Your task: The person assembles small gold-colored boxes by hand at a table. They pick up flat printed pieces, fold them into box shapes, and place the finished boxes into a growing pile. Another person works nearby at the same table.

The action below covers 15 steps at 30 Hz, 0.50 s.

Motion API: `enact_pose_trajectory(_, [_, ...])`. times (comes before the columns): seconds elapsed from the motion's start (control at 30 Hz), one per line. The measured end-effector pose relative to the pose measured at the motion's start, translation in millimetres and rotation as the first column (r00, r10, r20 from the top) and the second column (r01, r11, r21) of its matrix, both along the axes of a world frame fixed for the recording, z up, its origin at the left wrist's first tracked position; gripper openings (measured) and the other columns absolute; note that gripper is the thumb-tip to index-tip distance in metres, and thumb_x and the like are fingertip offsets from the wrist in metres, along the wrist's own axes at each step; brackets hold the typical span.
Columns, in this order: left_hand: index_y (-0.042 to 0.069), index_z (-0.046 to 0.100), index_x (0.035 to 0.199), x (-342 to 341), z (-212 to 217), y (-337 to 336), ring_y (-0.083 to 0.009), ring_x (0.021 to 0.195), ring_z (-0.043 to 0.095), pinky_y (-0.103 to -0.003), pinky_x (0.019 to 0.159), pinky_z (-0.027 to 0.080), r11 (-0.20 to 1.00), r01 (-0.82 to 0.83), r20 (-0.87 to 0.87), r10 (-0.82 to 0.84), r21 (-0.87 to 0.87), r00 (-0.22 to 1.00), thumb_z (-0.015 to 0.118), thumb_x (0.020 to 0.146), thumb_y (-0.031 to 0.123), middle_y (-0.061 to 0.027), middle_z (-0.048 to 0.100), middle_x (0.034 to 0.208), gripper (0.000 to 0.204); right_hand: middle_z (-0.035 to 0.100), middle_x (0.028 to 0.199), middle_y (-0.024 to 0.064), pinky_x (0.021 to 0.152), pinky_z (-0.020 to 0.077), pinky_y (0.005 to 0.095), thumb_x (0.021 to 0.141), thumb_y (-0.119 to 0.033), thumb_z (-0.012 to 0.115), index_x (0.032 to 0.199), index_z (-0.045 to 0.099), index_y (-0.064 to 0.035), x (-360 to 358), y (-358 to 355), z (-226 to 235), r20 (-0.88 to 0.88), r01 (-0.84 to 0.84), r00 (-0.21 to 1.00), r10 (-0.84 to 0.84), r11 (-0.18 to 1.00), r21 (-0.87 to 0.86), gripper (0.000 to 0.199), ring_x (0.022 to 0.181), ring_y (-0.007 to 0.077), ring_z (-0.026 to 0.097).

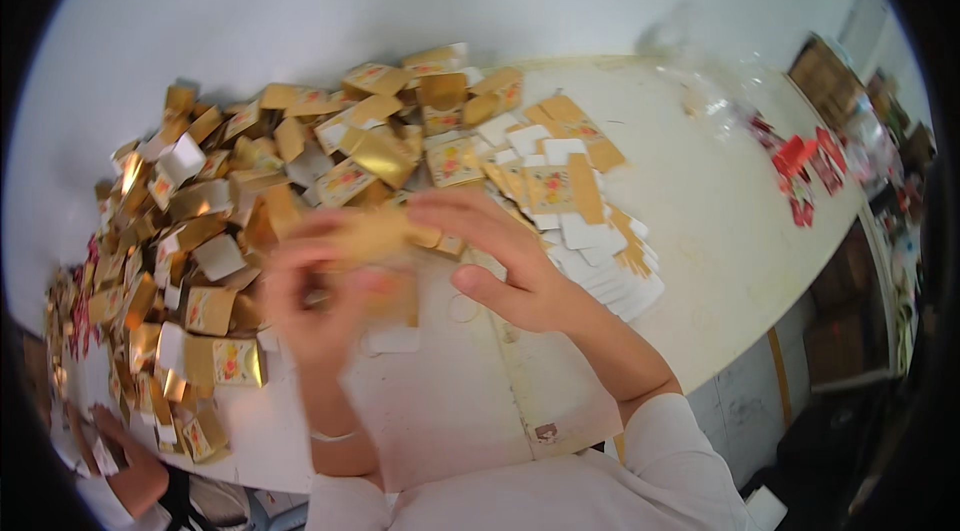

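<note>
My left hand (322,286), smeared by motion, is closed on a small gold cardboard box (375,234) above the table. The box is blurred too, so its flaps cannot be made out. At its right end my right hand (505,256) has its fingers stretched out and its thumb apart, the fingertips at or against the box. Below the hands, partly covered by the left one, lies another gold carton piece (395,299) with a white flap. A spread stack of flat unfolded cartons (600,256), gold and white with a floral print, lies to the right of my right hand.
Folded gold boxes (240,201) heap up across the table's left and back, against a pale wall. At the far right lie clear plastic (725,111) and red packets (800,166). Another person's arm (135,471) shows at lower left. The table's right edge curves toward shelving.
</note>
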State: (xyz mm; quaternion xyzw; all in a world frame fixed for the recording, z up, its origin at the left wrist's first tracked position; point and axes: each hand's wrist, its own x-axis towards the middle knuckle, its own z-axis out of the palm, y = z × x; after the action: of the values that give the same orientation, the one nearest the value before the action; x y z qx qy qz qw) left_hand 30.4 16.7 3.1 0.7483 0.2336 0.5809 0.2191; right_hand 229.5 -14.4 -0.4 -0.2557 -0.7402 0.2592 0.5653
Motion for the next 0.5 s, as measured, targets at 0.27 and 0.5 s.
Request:
enact_pose_trajectory(0.27, [0.007, 0.043, 0.125, -107, 66, 32, -0.0266, 0.12, 0.037, -0.043, 0.099, 0.028, 0.506, -0.813, 0.0, 0.849, 0.288, 0.528, 0.063, 0.079, 0.029, -0.0156, 0.042, 0.127, 0.054, 0.057, 0.086, 0.0119, 0.076, 0.04, 0.0398, 0.077, -0.021, 0.06, 0.082, 0.059, -0.0008, 115, 63, -86, 0.424, 0.732, 0.567, -0.706, 0.668, 0.133, 0.021, 0.084, 0.0282, 0.053])
enact_pose_trajectory(0.5, [0.005, 0.055, 0.105, 5, 11, 5, -0.0276, 0.118, 0.041, -0.037, 0.098, 0.03, 0.971, -0.237, -0.176, 0.24, 0.041, 0.955, 0.062, 0.073, 0.002, -0.0143, 0.048, 0.12, 0.033, 0.049, 0.066, 0.0121, 0.062, 0.0335, 0.0406, 0.073, -0.035, 0.063, 0.063, 0.049, -0.0046, 129, 93, -132, 0.521, 0.766, 0.337, -0.784, 0.55, 0.332, 0.034, 0.068, 0.0296, 0.047])
